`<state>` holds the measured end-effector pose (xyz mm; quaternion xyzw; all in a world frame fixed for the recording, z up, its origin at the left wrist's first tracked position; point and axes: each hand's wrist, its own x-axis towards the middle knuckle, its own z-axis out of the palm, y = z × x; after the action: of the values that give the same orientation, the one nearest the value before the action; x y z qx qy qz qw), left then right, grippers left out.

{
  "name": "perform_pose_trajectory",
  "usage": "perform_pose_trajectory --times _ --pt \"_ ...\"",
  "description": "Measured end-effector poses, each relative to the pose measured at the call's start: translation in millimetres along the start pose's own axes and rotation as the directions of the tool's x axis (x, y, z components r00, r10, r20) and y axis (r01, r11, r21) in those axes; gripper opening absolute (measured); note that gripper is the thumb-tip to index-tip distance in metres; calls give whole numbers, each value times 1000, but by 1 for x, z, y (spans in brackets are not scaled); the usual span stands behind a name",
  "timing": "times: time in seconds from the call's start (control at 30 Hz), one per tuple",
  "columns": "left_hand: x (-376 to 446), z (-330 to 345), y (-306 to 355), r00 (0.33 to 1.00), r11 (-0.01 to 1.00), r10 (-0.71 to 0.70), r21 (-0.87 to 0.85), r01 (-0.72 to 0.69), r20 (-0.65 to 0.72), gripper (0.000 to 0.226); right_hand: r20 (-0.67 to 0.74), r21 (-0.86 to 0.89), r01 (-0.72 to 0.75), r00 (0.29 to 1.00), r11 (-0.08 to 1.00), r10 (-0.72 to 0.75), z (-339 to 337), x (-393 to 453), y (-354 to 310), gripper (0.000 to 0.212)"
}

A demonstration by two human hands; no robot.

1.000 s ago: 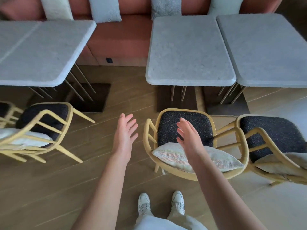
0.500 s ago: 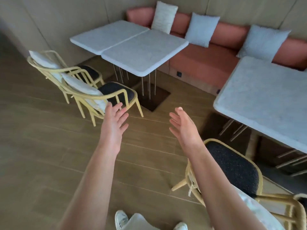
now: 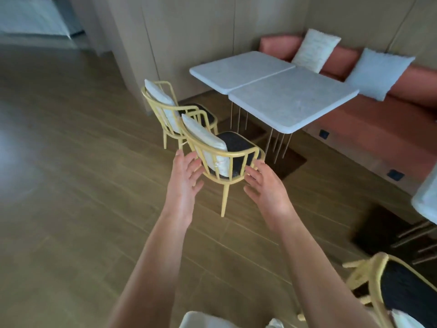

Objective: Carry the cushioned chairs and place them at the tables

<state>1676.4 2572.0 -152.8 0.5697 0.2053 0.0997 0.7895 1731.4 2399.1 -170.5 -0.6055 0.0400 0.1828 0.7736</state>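
While both arms reach forward over the wooden floor (image 3: pixel 71 209), the left hand (image 3: pixel 183 172) and right hand (image 3: pixel 267 185) hover with fingers spread and released, grasping nothing. Between them stands the near chair (image 3: pixel 227 157), a yellow frame with a dark seat and a white cushion (image 3: pixel 205 136) leaning on its backrest. Left fingers (image 3: pixel 189 159) lie just beside the left end of the curved back rail, and right fingers (image 3: pixel 254 171) just beside its right end; whether any fingertip touches the rail cannot be told. Just beyond and to the left stands a 2nd chair (image 3: pixel 165 110) of the same kind, with its own white cushion. Both chairs stand on the floor facing 2 grey tabletops (image 3: pixel 272 91) pushed edge to edge on thin metal legs. Behind these runs an orange bench (image 3: pixel 378 129) along the wall, bearing a white pillow (image 3: pixel 315 49) and a pale blue pillow (image 3: pixel 378 73). At the near right corner, part of a 3rd chair (image 3: pixel 390 290) with a dark seat shows, and above it, at the right edge, the corner of another tabletop (image 3: pixel 425 200).
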Motion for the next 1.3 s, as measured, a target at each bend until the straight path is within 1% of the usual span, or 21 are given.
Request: perform_pose_trajectory --times 0.13,0.3,0.4,0.5,0.53,0.63,0.73,0.87,0.93,1.03,1.13,1.17,1.2,1.23,1.3 --pt "23 -43 11 998 1000 10 -2 -10 -69 67 41 -8 -13 999 1000 14 55 35 11 50" --pt "68 -90 12 989 1000 17 27 -13 -150 64 76 -33 -106 991 994 108 112 89 23 46" --pt "114 -111 18 985 1000 -1 27 6 -175 63 108 -29 -124 986 992 126 141 129 28 47" --pt "165 -125 29 984 999 -12 41 20 -176 66 169 17 -138 977 990 133 168 177 24 57" --pt "184 -128 34 983 999 -20 44 28 -181 66 170 24 -135 977 991 129 178 197 22 58" --pt "239 -141 55 977 997 -32 63 46 -210 70 147 7 -131 981 991 129 214 255 12 49" --pt "286 -155 80 970 998 -15 56 29 -243 74 176 -13 -140 974 990 140 256 305 1 47" --pt "342 -174 111 956 998 43 62 -26 -290 76 205 -49 -94 973 994 102 307 356 -14 43" --pt "352 -174 118 950 995 85 75 -65 -302 76 191 -18 -88 977 996 90 313 366 -18 40" --pt "388 -178 128 952 992 113 78 -95 -284 77 159 19 -96 983 995 92 326 400 -23 39" --pt "431 -181 132 963 995 89 70 -73 -256 78 121 60 -105 988 993 97 331 429 -24 36" --pt "445 -183 132 971 995 77 75 -62 -226 79 96 62 -95 991 994 89 332 438 -24 35" --pt "468 -183 130 984 996 53 77 -40 -169 78 48 79 -80 996 994 76 330 453 -23 36" --pt "474 -184 130 986 997 52 70 -41 -157 76 35 73 -65 997 995 63 330 457 -23 35" --pt "504 -185 128 995 998 30 65 -23 -96 66 -33 59 -29 999 998 31 329 472 -25 29"
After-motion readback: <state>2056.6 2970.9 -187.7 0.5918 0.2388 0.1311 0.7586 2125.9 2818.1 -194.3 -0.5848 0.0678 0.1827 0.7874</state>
